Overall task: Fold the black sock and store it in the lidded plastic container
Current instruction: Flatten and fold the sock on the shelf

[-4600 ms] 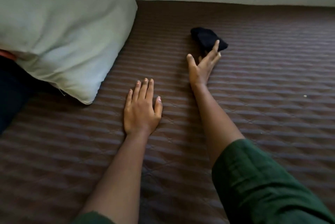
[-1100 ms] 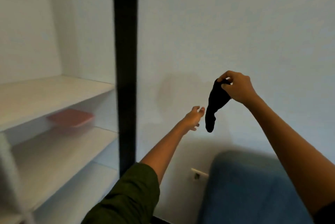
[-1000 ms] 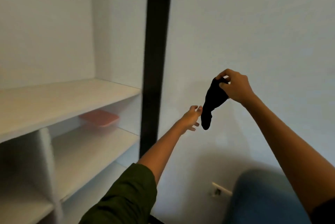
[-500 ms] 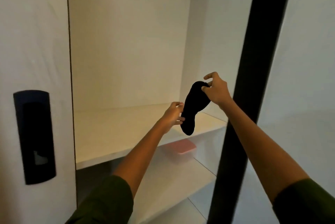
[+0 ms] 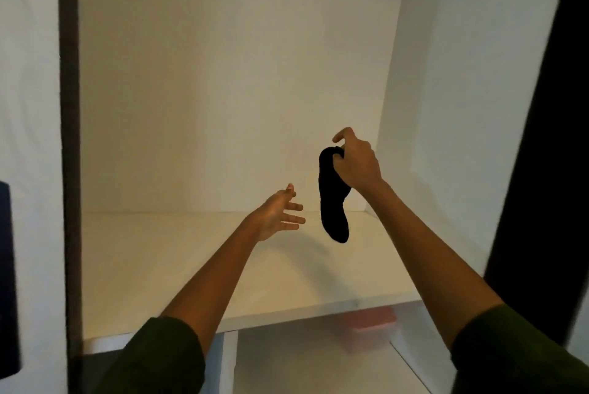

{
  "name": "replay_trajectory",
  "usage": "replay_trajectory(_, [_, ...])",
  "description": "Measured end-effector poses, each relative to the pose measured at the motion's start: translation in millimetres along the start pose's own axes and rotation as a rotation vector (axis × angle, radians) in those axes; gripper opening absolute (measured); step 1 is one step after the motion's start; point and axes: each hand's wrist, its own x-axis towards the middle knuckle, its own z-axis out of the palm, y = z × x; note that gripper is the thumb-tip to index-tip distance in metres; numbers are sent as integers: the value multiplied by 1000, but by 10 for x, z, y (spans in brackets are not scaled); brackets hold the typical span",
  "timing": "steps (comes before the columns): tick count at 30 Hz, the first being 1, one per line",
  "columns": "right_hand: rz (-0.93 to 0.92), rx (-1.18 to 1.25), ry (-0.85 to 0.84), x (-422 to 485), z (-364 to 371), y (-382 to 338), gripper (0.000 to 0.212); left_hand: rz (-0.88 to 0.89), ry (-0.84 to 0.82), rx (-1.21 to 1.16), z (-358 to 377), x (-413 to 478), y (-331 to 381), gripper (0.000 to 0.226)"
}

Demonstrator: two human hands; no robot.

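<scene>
The black sock (image 5: 333, 202) hangs down from my right hand (image 5: 358, 164), which pinches its top end above the white shelf (image 5: 197, 266). My left hand (image 5: 280, 213) is held out just left of the sock, fingers spread, a small gap from it. The lidded plastic container (image 5: 371, 328), clear with a pink lid, sits on the lower shelf, partly hidden under the upper shelf's front edge.
I face an open white wardrobe compartment with a back wall and side walls. A dark door edge (image 5: 68, 138) runs down the left, with a black handle plate (image 5: 8, 279) beside it. A black post (image 5: 541, 138) stands on the right.
My view has turned from the bed to the wardrobe and closer to the shelf. My right hand picked up the sock; my left hand has let go of it and opened.
</scene>
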Motion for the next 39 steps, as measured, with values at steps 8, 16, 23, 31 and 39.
replay_trajectory(8, [-272,-23,-409,-403,1188,-577,32,-162,255,-245,-751,142,-269,72])
replay_trajectory(16, [35,491,-678,-558,1721,-399,35,-255,329,-89,-1187,58,-502,18])
replay_trajectory(23, [-33,336,-843,-329,1492,152,28,-143,319,-176,-1215,180,-486,5])
replay_trajectory(31, [-80,258,-804,-409,1698,162,27,-147,346,-207,-1149,326,-540,29])
replay_trajectory(39, [169,531,-728,-293,1755,313,6,-153,382,-122,-1253,424,-646,38])
